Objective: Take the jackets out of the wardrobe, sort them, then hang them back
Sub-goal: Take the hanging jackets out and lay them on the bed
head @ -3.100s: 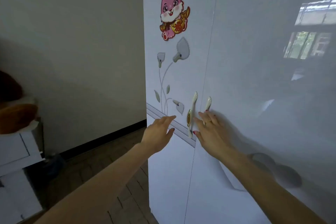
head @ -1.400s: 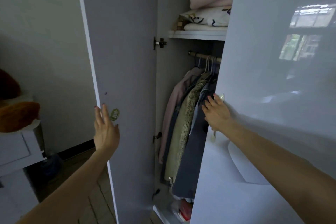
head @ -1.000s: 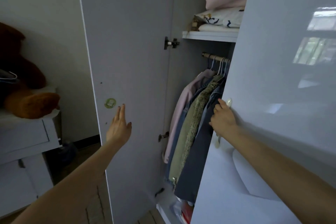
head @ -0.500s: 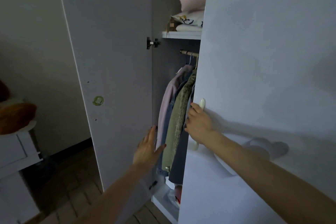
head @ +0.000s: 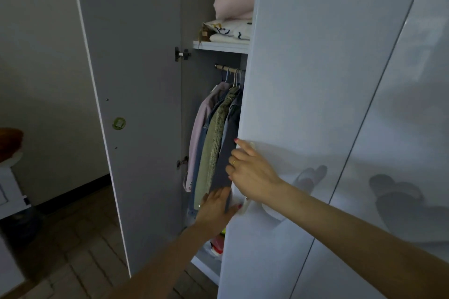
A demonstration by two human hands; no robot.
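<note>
The white wardrobe stands with its left door swung wide and its right door partly ajar. In the gap, several jackets hang from a rail: a pink one, a blue denim one, an olive green one and a dark grey-blue one. My left hand reaches in low with straight fingers, touching the hem of the dark jacket. My right hand curls round the right door's handle at its edge. The right door hides the rest of the rail.
Folded bedding and a pink pillow lie on the shelf above the rail. Red and white items sit on the wardrobe floor. A white cabinet stands at the far left on the wooden floor.
Both doors were shut at first and then pulled apart. My left hand left the left door and moved right into the wardrobe, down to the jacket hems. My right hand stays on the right door.
</note>
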